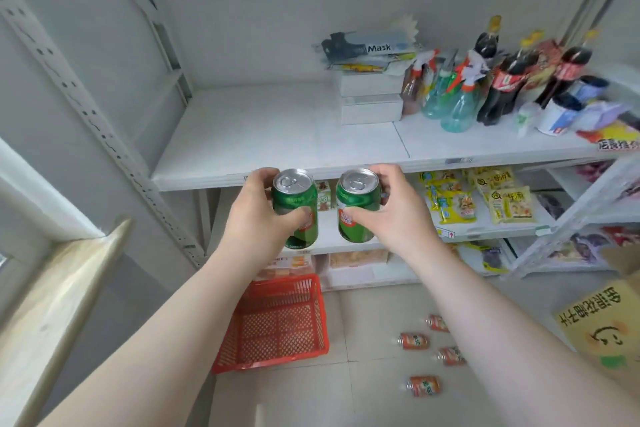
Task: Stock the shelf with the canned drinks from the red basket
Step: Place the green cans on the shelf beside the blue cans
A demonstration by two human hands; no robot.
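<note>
Two bare forearms reach up from the bottom edge toward the shelving. The left hand (pixel 254 215) grips the first green can (pixel 298 199) upright, thumb across its front and fingers round the back. The right hand (pixel 391 215) grips the second green can (pixel 358 199) the same way. The two cans are held side by side, near each other but apart, just in front of the front edge of the white shelf (pixel 277 135), their silver tops about level with that edge. On the floor (pixel 363 392) below, the red basket (pixel 273 326) sits at the foot of the shelving, partly under the left forearm. Four orange cans (pixel 414 340) lie on their sides on the floor to the basket's right. At the shelf's back right stand white boxes (pixel 370 99), spray bottles (pixel 457 111) and cola bottles (pixel 502 87).
</note>
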